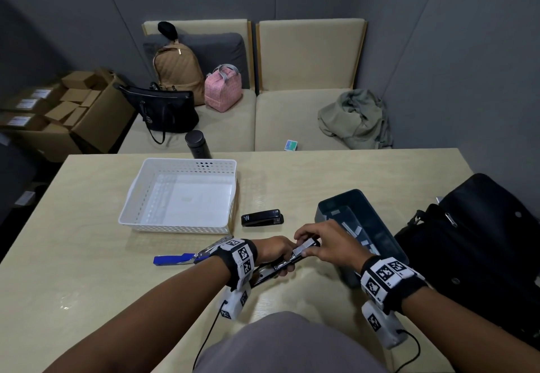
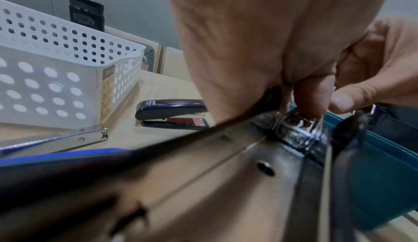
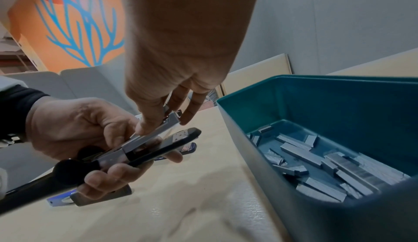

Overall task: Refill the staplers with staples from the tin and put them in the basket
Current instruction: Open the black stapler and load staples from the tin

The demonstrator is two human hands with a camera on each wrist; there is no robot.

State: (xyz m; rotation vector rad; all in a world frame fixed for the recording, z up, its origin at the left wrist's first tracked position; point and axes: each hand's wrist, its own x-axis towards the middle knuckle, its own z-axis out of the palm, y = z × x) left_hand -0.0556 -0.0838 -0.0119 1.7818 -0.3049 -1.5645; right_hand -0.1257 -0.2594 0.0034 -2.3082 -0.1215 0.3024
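Two hands engaged: left hand (image 1: 277, 251) gripped open stapler (image 3: 158, 144); right hand (image 1: 327, 244) pinched brittle staples (image 3: 156, 131) by sides.

Left hand (image 1: 276, 251) curled, gripping; right hand (image 1: 327, 242) pinching, both forearms forward

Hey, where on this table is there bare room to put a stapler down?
Bare table lies left of the blue stapler and behind the tin, toward the far edge. It is crowded between the basket, black stapler and both hands.
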